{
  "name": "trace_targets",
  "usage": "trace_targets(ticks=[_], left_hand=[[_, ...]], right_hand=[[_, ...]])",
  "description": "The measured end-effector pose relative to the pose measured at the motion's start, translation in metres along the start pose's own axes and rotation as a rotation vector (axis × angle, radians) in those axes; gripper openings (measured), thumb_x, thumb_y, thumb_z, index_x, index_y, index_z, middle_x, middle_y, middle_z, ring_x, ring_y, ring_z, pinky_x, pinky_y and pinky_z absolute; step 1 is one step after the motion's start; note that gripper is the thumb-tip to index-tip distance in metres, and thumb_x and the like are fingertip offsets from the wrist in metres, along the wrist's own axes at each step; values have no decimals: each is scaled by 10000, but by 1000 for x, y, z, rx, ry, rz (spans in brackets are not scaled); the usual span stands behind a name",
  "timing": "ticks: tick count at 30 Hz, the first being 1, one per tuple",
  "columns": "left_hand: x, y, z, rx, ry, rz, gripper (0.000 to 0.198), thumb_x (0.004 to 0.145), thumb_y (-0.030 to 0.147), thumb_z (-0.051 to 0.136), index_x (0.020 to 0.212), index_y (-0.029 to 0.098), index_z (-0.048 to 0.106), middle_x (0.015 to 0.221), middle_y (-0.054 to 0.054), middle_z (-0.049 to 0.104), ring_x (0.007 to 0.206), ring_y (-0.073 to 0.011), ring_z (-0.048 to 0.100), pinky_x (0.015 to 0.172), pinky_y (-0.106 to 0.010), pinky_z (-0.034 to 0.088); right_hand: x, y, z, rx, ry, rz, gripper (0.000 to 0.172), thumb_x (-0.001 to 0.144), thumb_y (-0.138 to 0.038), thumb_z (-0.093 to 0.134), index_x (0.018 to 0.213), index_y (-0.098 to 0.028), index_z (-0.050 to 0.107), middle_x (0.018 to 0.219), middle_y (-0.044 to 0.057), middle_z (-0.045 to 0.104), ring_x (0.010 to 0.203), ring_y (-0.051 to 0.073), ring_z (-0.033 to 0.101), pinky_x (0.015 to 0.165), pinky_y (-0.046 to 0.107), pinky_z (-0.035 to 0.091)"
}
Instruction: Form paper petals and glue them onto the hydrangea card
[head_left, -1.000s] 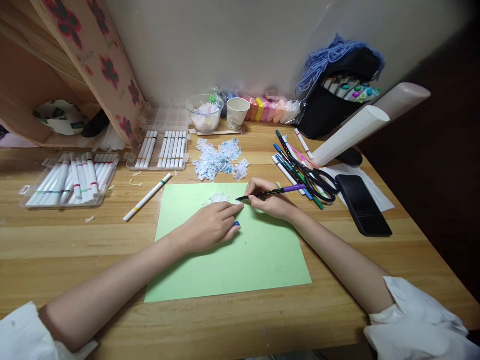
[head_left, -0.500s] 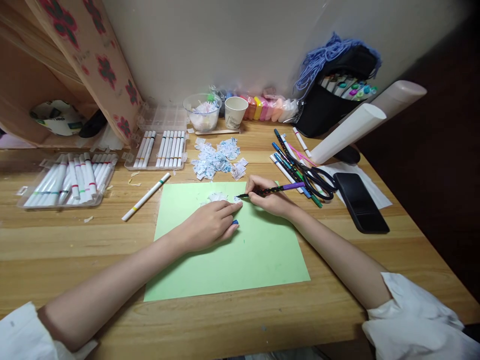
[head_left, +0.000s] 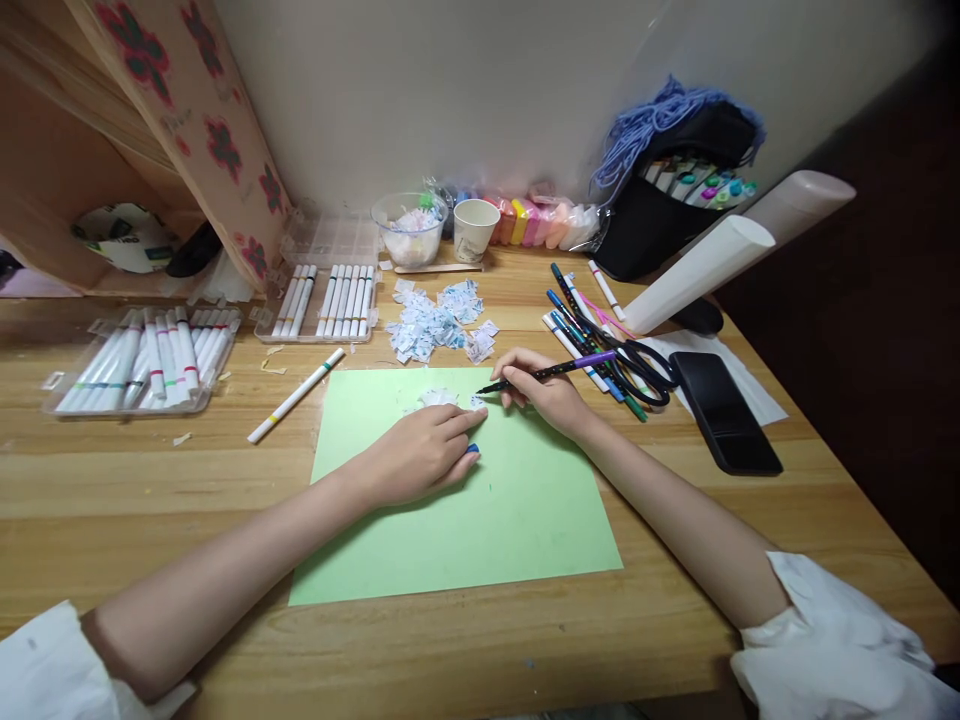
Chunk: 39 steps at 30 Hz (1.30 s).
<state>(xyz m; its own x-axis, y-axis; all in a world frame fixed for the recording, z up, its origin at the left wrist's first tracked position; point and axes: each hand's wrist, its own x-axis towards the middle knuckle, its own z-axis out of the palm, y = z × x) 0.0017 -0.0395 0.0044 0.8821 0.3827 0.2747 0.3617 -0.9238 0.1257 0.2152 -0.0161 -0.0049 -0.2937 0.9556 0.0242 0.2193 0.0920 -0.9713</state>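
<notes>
Small white paper scrap with dark marks is lying near the far edge of a pale green rectangular paper sheet, which is resting on a wood-grain counter.

Head view: the left hand is lying palm-down over the sheet, its index fingertip meeting the scrap's near edge. A small blue-ended object is peeking out by the left thumb; cannot tell whether the fingers are gripping or merely covering it. The right hand is pinching a slim black speckled pen with a purple end in its fingers, the point hovering at or just above the scrap; contact is not resolving.

Progress (judged): the scrap is already bearing several marks, so work on it is apparently well along. A loose pile of bluish-white paper pieces is sitting beyond the sheet, seemingly finished. A small cluster of white paper scraps is lying beside the left hand, looking plainer; these are probably outstanding.

Versus half a second ago: the pen is sloping more steeply, its purple end riding higher, and the right fingers are gathering differently about the barrel. The left hand is keeping its place.
</notes>
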Motion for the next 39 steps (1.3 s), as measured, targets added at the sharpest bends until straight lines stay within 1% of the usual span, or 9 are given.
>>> trace_targets(ticks=[5,9,13,18,21,23,28,35,39], left_hand=[[-1,0,0,-12,-8,-2,336,927,253,393,766,115,655,1223,-115,604,915,-222,583,793,-374,511],[-1,0,-1,-18,-8,-5,339,929,251,387,773,116,656,1218,-127,604,911,-219,585,787,-380,512],[-1,0,0,-16,-5,-3,331,928,254,390,799,113,660,1210,-127,608,916,-221,583,788,-378,514],[-1,0,1,-10,-12,-10,341,924,254,393,733,128,646,1227,-109,603,917,-224,586,790,-384,515],[-1,0,0,-18,-8,-5,335,924,255,394,729,130,636,1221,-115,606,915,-222,593,794,-379,515],[-2,0,-2,-42,22,-19,322,925,244,391,739,129,628,1224,-126,602,954,-222,592,819,-379,512],[-4,-2,-2,-98,178,-149,258,923,204,392,856,130,631,1259,-112,583,1070,-212,564,895,-374,496],[-2,-4,2,-40,63,-158,332,944,250,364,863,121,659,1212,-111,619,1083,-212,587,1013,-426,426],[-1,-3,3,-22,41,-163,341,943,256,359,884,125,668,1225,-105,612,1091,-211,587,1021,-430,418]], right_hand=[[-3,-2,3,-139,-16,-21,190,868,-229,430,753,-166,567,527,-36,517,507,99,492,527,220,369],[-4,0,3,-73,-8,-6,210,878,-233,390,761,-168,551,514,-40,511,471,97,462,485,217,337],[-4,0,2,-114,-37,-29,186,844,-183,408,721,-170,546,516,-44,491,493,99,463,517,221,350],[-3,0,2,-35,18,-23,219,846,-177,361,708,-176,531,489,-49,480,453,98,428,481,223,326],[-4,0,4,-94,13,-51,202,820,-147,382,692,-178,535,487,-52,468,474,101,446,507,226,344],[-4,0,5,-109,17,-64,200,809,-138,388,686,-177,541,485,-53,465,477,99,446,512,225,344],[-3,1,2,41,19,-33,220,842,-203,379,694,-178,540,497,-48,492,440,87,431,459,216,313],[-6,-1,1,-83,-124,-41,203,845,-184,408,733,-165,576,531,-36,522,509,99,488,537,223,370],[-7,-2,1,-87,-131,-40,207,846,-182,405,730,-166,575,527,-37,519,497,99,481,533,225,366]])
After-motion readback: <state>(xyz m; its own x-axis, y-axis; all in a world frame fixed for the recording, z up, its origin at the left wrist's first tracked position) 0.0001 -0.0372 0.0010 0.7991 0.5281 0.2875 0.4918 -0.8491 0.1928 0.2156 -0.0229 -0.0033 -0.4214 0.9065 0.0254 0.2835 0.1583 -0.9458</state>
